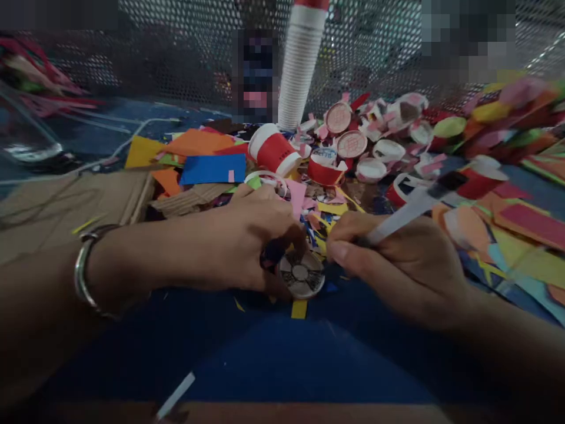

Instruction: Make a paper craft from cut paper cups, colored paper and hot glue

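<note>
Near the middle of the blue table, my left hand [265,235] grips a small round disc [301,272], which looks like a cut paper-cup bottom. Dark drawn marks fan around a plain centre circle on its face. Something dark shows under my left fingers, too shadowed to name. My right hand [397,265] pinches a white marker pen [397,218] with a black end that points up and to the right. The pen's tip is hidden by my fingers, just right of the disc. A yellow paper scrap [299,309] lies right below the disc.
Behind my hands lie cut red-and-white paper cups [273,150] and many paper scraps. A tall stack of white cups [302,65] stands at the back. Cardboard [75,197] lies left, coloured paper sheets [525,235] right. A wire mesh panel [185,59] borders the far side.
</note>
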A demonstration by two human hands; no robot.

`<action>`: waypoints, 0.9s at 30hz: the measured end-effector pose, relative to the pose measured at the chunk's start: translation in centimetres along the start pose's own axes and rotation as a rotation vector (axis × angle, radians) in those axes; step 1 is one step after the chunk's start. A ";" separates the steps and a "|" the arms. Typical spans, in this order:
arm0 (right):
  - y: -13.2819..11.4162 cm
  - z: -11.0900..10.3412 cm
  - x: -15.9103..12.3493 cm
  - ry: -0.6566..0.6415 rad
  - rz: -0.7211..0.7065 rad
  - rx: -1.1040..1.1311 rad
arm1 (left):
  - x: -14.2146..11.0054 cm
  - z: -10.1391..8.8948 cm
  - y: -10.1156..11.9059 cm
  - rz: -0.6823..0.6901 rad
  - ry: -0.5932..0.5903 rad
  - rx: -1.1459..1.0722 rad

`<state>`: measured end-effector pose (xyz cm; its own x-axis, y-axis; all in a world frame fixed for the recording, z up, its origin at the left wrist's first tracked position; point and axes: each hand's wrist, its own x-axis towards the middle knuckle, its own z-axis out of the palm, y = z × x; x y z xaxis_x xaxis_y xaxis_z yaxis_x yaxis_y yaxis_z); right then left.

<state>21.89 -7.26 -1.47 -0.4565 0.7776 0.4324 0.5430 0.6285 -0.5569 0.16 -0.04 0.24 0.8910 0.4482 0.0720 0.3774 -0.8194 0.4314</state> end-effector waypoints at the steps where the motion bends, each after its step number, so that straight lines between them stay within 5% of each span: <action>1: 0.0 -0.1 -0.1 0.001 0.004 0.001 | 0.0 -0.1 0.1 0.000 -0.028 0.007; 27: 0.1 0.2 -0.7 0.032 -0.001 0.024 | 0.0 -0.1 0.0 0.011 -0.042 -0.007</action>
<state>22.13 -7.73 -2.02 -0.4337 0.7777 0.4551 0.5253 0.6286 -0.5736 0.15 -0.05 0.33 0.9048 0.4240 0.0387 0.3663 -0.8216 0.4369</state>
